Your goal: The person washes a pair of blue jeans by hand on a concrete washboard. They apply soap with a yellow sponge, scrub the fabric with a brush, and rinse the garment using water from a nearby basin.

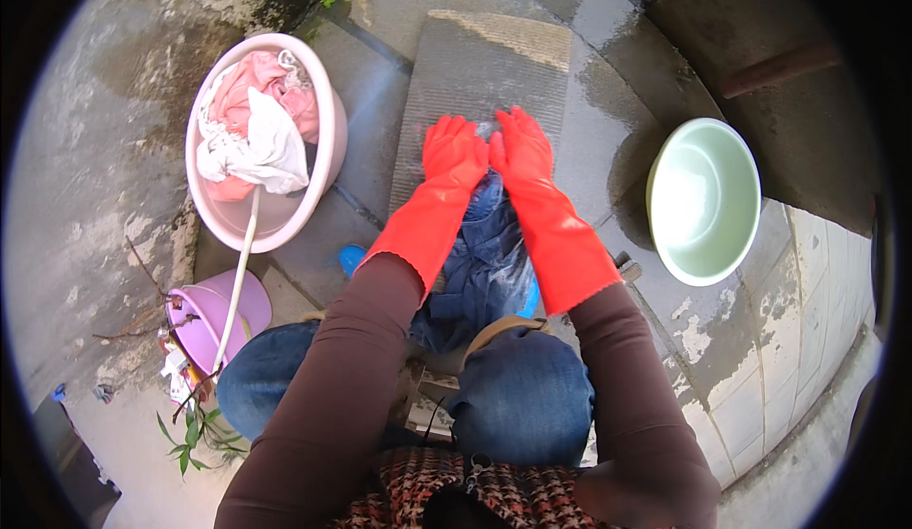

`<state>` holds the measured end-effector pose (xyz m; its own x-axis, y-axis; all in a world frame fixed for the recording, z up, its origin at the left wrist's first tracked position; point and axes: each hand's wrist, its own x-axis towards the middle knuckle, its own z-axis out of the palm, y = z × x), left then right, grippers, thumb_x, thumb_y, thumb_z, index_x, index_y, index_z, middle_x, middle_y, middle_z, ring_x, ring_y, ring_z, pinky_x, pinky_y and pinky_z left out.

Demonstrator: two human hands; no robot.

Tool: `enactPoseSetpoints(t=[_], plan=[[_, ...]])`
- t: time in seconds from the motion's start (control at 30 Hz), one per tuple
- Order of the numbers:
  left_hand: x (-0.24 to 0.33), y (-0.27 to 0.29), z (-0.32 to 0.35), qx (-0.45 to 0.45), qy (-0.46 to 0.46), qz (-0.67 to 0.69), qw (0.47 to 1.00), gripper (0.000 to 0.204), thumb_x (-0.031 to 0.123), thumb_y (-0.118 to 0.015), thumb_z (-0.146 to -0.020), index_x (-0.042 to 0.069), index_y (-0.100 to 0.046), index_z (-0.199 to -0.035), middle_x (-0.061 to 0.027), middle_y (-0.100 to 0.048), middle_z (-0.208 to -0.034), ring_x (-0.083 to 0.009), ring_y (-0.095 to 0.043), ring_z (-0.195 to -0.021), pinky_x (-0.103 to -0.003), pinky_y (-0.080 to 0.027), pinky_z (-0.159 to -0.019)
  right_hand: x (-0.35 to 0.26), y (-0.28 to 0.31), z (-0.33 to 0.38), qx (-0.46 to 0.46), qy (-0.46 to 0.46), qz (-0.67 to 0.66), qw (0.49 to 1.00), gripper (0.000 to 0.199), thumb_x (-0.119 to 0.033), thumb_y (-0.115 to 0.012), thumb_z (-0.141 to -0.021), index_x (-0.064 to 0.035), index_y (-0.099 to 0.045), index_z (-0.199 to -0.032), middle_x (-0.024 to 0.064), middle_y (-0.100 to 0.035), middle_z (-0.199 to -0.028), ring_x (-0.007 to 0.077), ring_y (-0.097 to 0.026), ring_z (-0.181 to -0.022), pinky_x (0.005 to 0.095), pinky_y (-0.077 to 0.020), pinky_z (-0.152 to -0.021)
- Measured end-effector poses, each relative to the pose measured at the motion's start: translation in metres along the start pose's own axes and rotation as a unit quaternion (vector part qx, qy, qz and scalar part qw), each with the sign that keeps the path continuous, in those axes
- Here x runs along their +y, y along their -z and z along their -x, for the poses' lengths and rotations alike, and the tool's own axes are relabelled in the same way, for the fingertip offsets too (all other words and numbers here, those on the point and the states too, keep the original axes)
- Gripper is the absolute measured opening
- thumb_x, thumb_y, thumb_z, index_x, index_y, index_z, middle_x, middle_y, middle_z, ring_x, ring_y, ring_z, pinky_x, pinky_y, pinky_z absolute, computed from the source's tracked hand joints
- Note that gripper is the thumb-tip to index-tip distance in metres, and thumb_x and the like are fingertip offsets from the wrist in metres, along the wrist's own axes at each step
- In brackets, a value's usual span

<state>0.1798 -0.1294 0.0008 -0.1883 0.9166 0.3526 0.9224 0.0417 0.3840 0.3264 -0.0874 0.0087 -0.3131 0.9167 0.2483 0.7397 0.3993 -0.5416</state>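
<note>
Both my hands wear long red rubber gloves and lie palm down, side by side, on a ridged washing slab (489, 68). A wet blue denim garment (480, 254) runs from between my wrists toward my knees. My left hand (454, 152) bends its fingers over, pressed together on the garment's far end; its palm is hidden. Slightly farther right, my right hand (522, 147) presses on the same end with its fingers stretched out. A little whitish foam (488, 128) shows between the hands.
At the left a pink basin (331, 154) holds pink and white clothes (261, 135), and a pale hose (237, 277) hangs over its rim. Below it stands a purple bucket (249, 303) beside a leafy plant (193, 434). A pale green basin (705, 201) rests at the right.
</note>
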Motion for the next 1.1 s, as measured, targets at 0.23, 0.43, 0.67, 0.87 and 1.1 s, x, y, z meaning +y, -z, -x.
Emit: enactPoseSetpoints(t=[0.23, 0.43, 0.67, 0.87, 1.1], plan=[[-0.057, 0.125, 0.022, -0.042, 0.337, 0.403, 0.850, 0.039, 0.034, -0.056, -0.106, -0.002, -0.070, -0.114, -0.0166, -0.074, -0.117, -0.0342, -0.070, -0.108, -0.048, -0.054, -0.101, -0.003, 0.087, 0.094, -0.069, -0.435, -0.590, 0.677, 0.048, -0.041, -0.054, -0.111, -0.0002, -0.066, -0.133, 0.0089, -0.074, -0.104, 0.0167, -0.066, -0.083, 0.0305, -0.0542, -0.078], [-0.181, 0.203, -0.029, 0.210, 0.478, 0.684, 0.509, 0.042, 0.030, -0.054, -0.109, -0.004, -0.058, -0.133, -0.0225, -0.059, -0.142, -0.0395, -0.055, -0.135, -0.055, -0.044, -0.118, -0.033, 0.088, 0.078, -0.109, -0.459, -0.606, 0.641, 0.046, -0.040, -0.053, -0.111, -0.0003, -0.066, -0.131, 0.0076, -0.074, -0.101, 0.0159, -0.067, -0.082, 0.0303, -0.0552, -0.076], [-0.265, 0.173, -0.017, 0.141, 0.493, 0.670, 0.538, 0.044, 0.026, -0.053, -0.108, -0.002, -0.051, -0.143, -0.0235, -0.051, -0.154, -0.0411, -0.047, -0.144, -0.053, -0.042, -0.121, -0.045, 0.093, 0.075, -0.110, -0.468, -0.572, 0.664, 0.046, -0.039, -0.054, -0.111, -0.0009, -0.065, -0.136, 0.0067, -0.074, -0.105, 0.0148, -0.067, -0.084, 0.0301, -0.0560, -0.080], [-0.242, 0.189, -0.047, 0.099, 0.477, 0.705, 0.516, 0.030, 0.020, -0.057, -0.104, 0.002, -0.062, -0.127, -0.0192, -0.063, -0.134, -0.0387, -0.060, -0.125, -0.051, -0.049, -0.108, -0.025, 0.081, 0.070, -0.077, -0.499, -0.653, 0.564, 0.049, -0.039, -0.051, -0.112, -0.0014, -0.060, -0.143, 0.0118, -0.075, -0.112, 0.0200, -0.071, -0.090, 0.0339, -0.0597, -0.079], [0.001, 0.143, -0.018, -0.113, 0.197, 0.677, 0.700, 0.030, 0.017, -0.060, -0.100, 0.001, -0.071, -0.123, -0.0207, -0.074, -0.121, -0.0455, -0.070, -0.110, -0.052, -0.055, -0.100, -0.042, 0.050, 0.026, 0.002, -0.363, -0.833, 0.417, 0.069, -0.047, -0.053, -0.110, 0.0019, -0.041, -0.157, 0.0263, -0.052, -0.154, 0.0450, -0.056, -0.137, 0.0546, -0.0475, -0.115]])
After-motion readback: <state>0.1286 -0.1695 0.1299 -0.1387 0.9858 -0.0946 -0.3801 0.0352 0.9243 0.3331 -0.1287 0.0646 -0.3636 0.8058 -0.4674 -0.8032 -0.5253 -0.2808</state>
